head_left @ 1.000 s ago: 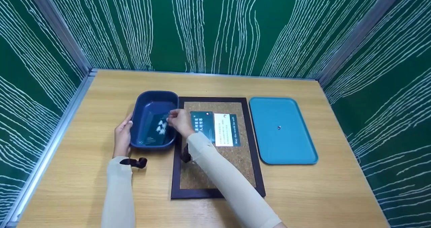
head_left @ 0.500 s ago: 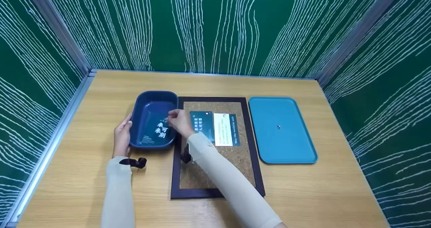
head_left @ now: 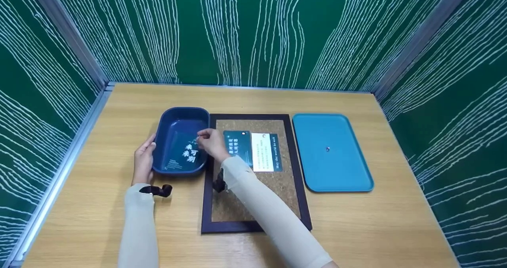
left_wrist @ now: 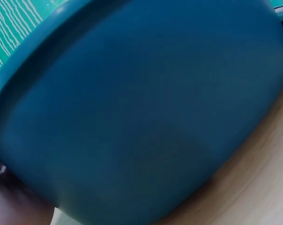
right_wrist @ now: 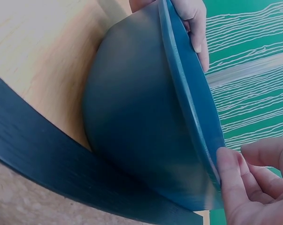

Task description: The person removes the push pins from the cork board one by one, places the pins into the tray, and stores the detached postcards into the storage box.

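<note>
My left hand point(head_left: 143, 160) grips the left side of a deep navy-blue plastic tub point(head_left: 181, 111), with digits over its rim in the right wrist view. Inside the tub lies a dark green card point(head_left: 178, 159) with white writing. My right hand point(right_wrist: 254, 180) is at the tub's opposite rim, near the card's upper right corner. Its thumb and fingers are bent close together at the rim. Whether a card corner is between them cannot be seen. The tub's outer wall point(left_wrist: 141, 112) fills most of the left wrist view.
A dark-framed cork board point(head_left: 257, 204) lies right of the tub, bearing a green card point(head_left: 238, 145) and a white-and-green card point(head_left: 263, 153). Beyond it is a turquoise tray point(head_left: 332, 173) holding one tiny shiny item point(head_left: 328, 149). Green panels point(head_left: 261, 34) wall the wooden table point(head_left: 396, 220).
The card in the tub tips from a slanted position to a flatter one between the first two frames, bringing its writing into view. Both hands stay nearly still.
</note>
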### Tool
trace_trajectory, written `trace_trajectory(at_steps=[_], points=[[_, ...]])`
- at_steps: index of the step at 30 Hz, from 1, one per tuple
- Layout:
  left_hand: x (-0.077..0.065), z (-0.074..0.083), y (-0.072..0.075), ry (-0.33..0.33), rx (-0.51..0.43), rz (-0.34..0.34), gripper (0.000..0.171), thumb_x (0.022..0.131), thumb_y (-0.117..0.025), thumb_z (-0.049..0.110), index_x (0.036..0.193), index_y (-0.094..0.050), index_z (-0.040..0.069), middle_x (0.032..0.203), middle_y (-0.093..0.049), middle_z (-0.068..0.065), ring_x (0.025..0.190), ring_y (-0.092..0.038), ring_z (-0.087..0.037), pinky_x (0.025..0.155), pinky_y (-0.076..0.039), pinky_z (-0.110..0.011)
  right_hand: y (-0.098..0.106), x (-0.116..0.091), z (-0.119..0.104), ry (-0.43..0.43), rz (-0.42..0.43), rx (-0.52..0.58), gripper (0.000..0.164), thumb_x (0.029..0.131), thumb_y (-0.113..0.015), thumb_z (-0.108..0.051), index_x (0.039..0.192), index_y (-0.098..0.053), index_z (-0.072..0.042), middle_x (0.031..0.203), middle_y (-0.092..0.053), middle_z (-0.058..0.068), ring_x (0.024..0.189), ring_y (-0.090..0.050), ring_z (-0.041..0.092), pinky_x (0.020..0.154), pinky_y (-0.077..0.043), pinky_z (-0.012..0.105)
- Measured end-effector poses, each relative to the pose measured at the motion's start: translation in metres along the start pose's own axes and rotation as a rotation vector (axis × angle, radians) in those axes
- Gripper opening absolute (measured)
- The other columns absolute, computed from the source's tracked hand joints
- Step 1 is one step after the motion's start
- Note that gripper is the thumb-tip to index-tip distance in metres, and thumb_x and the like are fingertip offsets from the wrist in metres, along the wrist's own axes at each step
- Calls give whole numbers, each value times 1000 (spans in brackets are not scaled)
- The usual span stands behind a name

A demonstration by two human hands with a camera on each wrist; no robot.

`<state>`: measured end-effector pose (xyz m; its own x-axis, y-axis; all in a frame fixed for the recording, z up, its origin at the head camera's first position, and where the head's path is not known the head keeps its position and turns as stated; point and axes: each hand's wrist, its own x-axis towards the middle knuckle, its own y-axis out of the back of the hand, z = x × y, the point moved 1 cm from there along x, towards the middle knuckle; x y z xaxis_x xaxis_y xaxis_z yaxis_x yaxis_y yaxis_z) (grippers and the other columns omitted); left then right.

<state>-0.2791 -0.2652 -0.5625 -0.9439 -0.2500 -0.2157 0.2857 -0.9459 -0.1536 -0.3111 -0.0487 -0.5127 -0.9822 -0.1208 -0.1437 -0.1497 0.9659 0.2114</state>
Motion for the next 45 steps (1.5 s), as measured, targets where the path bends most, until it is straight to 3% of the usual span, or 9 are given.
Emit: trace_trajectory(at_steps=[6,17,22,27,31,40,45], points=[[-2,4,-2,11,-2,-14,44,103,-37,9,147,-37,7,158,-26,-2,149,-14,-11,121,-15,-27,2,2,4,-26,-16,93,22,89,-59,4,109,-65,11,91,-68,16,84,-71,30,69,-59,25],[-4,16,-2,41,230,-25,46,104,-32,13,150,-32,10,159,-23,-6,148,-18,-18,121,-18,-32,14,5,7,-92,-37,320,28,89,-58,3,115,-63,9,85,-67,8,66,-62,10,67,-58,23],[-8,24,-8,48,428,-69,49,105,-29,19,153,-23,12,160,-19,-10,148,-17,-26,121,-17,-41,26,7,9,-116,-31,353,26,92,-60,-3,115,-64,6,85,-67,6,68,-62,9,66,-57,20],[-15,35,-19,-82,735,-66,53,105,-28,23,153,-19,3,160,-15,-19,148,-13,-36,121,-13,-49,43,9,12,-127,-22,336,24,92,-61,-7,115,-65,3,89,-68,6,72,-63,11,75,-58,28],[-21,42,-37,-219,887,-59,54,105,-28,24,152,-18,0,161,-8,-20,149,-5,-37,121,-8,-52,59,12,14,-125,-20,329,27,92,-62,-8,117,-64,3,98,-68,13,87,-67,23,91,-55,42],[-38,45,-96,-558,1075,-104,48,102,-36,11,147,-30,-5,155,-21,-28,144,-15,-47,117,-14,-61,101,19,26,-88,-36,286,33,94,-61,-12,121,-60,7,94,-65,5,90,-65,22,89,-56,37],[-47,42,-132,-586,1131,-186,50,103,-34,16,150,-26,0,158,-17,-21,147,-12,-41,118,-13,-58,125,21,33,-82,12,224,32,94,-61,-13,119,-61,6,95,-66,7,96,-64,27,91,-55,39]])
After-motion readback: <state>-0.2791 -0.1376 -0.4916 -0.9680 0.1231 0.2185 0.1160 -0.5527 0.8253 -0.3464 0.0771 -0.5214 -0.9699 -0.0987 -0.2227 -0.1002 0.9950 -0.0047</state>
